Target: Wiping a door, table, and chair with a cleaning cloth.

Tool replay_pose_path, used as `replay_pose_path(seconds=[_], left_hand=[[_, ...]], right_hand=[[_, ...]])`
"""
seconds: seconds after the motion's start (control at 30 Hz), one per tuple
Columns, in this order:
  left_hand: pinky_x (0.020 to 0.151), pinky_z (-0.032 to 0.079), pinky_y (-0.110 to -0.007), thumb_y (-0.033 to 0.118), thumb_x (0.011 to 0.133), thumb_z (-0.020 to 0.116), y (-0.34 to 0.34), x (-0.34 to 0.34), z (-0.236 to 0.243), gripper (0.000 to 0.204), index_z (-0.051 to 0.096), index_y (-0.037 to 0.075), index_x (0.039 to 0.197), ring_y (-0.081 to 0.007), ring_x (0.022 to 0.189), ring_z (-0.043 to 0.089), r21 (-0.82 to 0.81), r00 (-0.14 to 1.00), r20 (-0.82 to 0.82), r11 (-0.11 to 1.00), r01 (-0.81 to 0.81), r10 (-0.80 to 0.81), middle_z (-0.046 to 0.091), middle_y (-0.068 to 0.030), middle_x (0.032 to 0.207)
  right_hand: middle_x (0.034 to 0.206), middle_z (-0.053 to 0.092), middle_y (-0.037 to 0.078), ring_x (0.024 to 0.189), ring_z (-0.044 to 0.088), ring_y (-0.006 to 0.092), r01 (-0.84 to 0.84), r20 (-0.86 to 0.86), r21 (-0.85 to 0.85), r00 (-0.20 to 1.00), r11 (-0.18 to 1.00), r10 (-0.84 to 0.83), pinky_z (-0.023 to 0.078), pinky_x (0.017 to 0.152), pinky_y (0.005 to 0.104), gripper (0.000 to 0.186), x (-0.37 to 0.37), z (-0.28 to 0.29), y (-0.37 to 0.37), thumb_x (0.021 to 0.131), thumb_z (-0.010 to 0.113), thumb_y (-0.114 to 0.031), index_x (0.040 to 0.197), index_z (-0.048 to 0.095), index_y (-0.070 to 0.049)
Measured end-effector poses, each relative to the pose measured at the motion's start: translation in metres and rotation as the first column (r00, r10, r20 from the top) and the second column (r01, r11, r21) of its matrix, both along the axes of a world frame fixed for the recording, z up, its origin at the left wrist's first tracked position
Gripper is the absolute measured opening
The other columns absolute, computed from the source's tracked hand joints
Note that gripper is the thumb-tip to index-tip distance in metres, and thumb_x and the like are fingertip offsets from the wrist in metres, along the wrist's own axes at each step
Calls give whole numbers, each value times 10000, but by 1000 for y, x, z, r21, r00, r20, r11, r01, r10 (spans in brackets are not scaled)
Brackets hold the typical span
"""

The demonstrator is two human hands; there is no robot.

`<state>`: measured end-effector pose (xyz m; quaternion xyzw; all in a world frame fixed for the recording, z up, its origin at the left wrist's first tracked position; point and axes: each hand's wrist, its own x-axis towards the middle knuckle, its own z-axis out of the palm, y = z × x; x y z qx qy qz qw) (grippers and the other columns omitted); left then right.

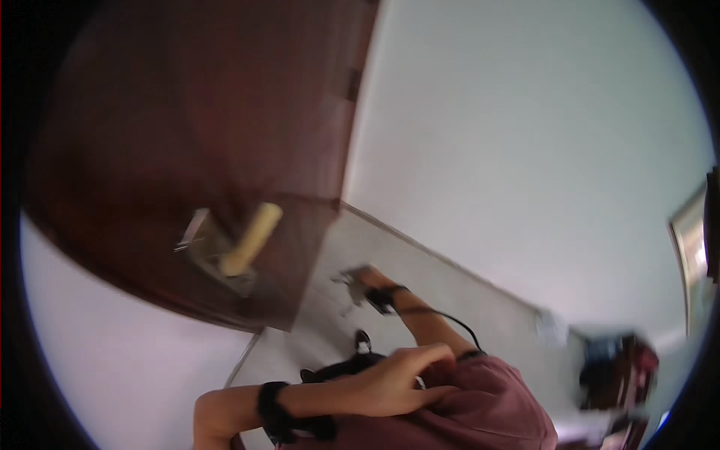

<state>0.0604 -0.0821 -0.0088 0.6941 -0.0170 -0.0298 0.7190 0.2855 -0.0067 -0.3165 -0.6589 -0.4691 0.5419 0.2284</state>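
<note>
Low in front of me, my right hand (369, 274) holds blurred metal keys (349, 294), near the lower part of an open dark wooden door (180, 105). The door carries a handle (249, 241) with a pale yellow grip over a metal plate (202, 238). My left hand (397, 381) is curled against the front of my maroon shirt (502, 411); whatever its fingers hold is hidden. Black bands circle both wrists, and a dark cable runs along my right forearm.
A pale wall (510, 120) stands at the right, meeting the grey floor (457, 292), and another (105, 337) is at lower left. A blurred heap of dark red and black items (622, 371) lies at lower right. A framed bright panel (686, 247) is at the right edge.
</note>
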Motion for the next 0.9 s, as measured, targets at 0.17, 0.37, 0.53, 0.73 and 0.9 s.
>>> replay_pose_path(seconds=[0.17, 0.37, 0.53, 0.73, 0.9], left_hand=[[674, 448, -231, 53, 838, 549, -19, -1, 18, 142, 487, 8, 958, -106, 801, 576, -136, 942, 142, 937, 322, -304, 581, -80, 852], [548, 457, -190, 42, 842, 560, -21, 25, -9, 102, 526, 9, 931, -48, 662, 570, -2, 997, -9, 997, -73, 73, 593, -33, 784], [572, 470, -185, 67, 754, 682, -25, 37, -2, 202, 559, 21, 908, -64, 664, 550, 18, 999, -27, 1000, -21, 21, 553, -34, 786], [600, 457, -186, 71, 700, 720, -16, 38, -8, 257, 580, 51, 915, -102, 791, 547, 89, 956, 286, 995, 35, -59, 497, -66, 979], [680, 466, -300, 84, 747, 656, -13, 35, 11, 248, 570, -54, 934, -281, 724, 574, -128, 907, 209, 910, 395, -365, 606, -137, 839]], right_hand=[[945, 620, 201, 921, 589, 313, 38, 400, 177, 910, 983, -107, 462, 806, 356, 332, 62, -40, 2, 712, 532, -114, 1025, 624, -50], [811, 635, 123, 769, 600, 302, -291, 789, 159, 611, 943, 55, 485, 682, 353, 180, 56, -58, 27, 705, 559, -186, 803, 657, -70], [700, 643, 66, 638, 623, 259, -566, 828, 120, 510, 815, 232, 506, 558, 353, 104, 48, -61, 26, 676, 574, -171, 675, 665, -119], [885, 638, 156, 821, 606, 312, -575, 811, -122, 412, 809, 415, 481, 732, 367, 274, 44, -72, 42, 657, 584, -189, 887, 665, -65], [873, 637, 164, 803, 604, 320, -360, 763, 47, 615, 932, 200, 480, 720, 381, 233, 81, -87, 24, 668, 555, -161, 834, 669, -43]])
